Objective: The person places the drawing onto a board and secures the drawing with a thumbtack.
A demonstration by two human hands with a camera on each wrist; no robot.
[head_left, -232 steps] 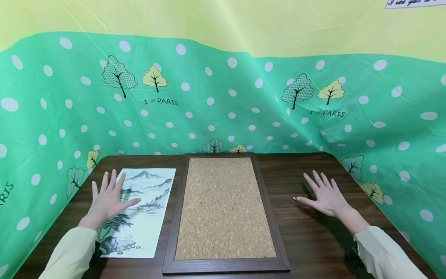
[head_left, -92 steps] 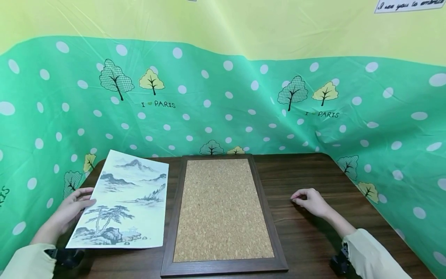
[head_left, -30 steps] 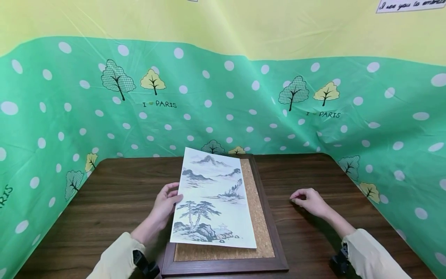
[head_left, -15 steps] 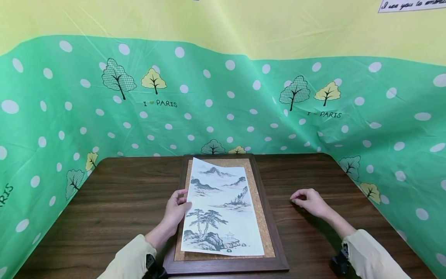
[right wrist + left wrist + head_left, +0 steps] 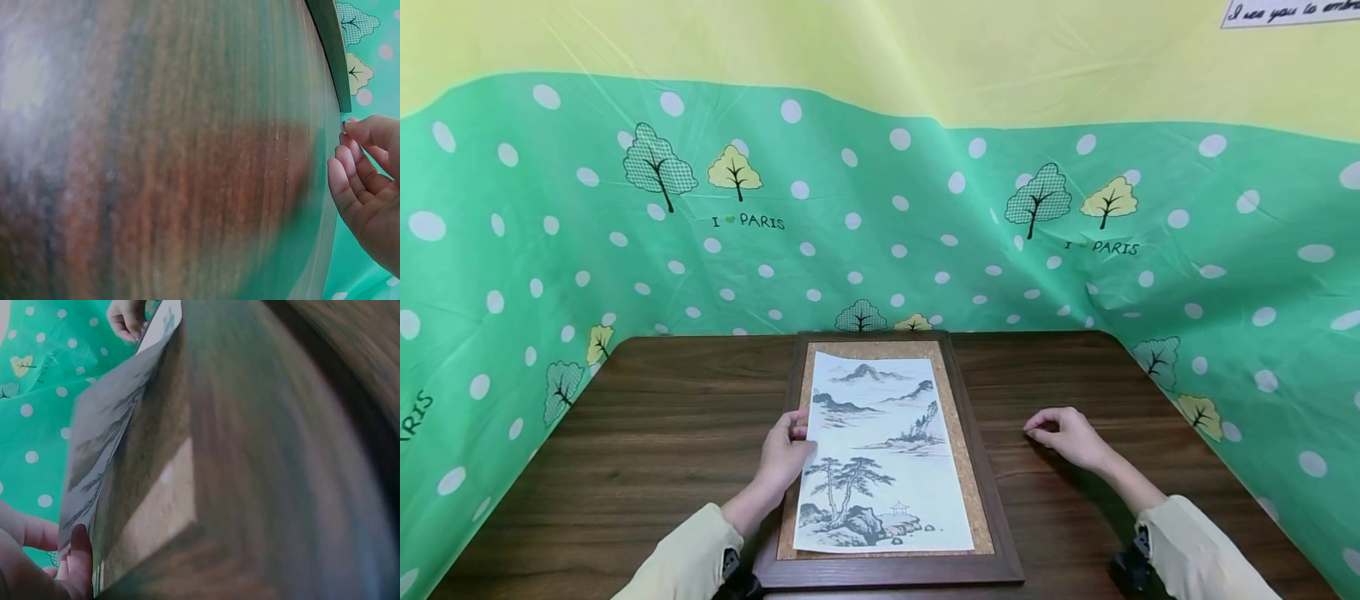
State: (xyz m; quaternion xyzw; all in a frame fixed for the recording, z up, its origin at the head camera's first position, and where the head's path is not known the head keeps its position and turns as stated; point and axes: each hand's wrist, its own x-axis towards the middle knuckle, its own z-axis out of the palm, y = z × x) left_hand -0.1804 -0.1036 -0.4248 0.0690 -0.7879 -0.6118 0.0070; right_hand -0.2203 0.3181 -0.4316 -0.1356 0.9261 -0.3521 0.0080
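Observation:
An ink landscape painting [image 5: 883, 450] on paper lies on the cork of a dark wood-framed corkboard [image 5: 887, 572] in the middle of the table. My left hand [image 5: 790, 450] pinches the paper's left edge, thumb on top. In the left wrist view that edge of the painting [image 5: 103, 444] stands a little off the cork [image 5: 159, 506], beside my left hand [image 5: 37, 562]. My right hand [image 5: 1063, 433] rests curled on the table to the right of the frame. Its thumb and forefinger [image 5: 359, 134] pinch a tiny pale pin-like thing [image 5: 343, 127].
The dark wooden table [image 5: 647, 417] is walled on three sides by a green polka-dot cloth [image 5: 880, 233] with tree prints, under a yellow wall. The corkboard's frame reaches almost to the near table edge.
My left hand lifted the painting from the table's left side, carried it right and lowered it onto the cork. My right hand went from flat to curled early on, then stayed still.

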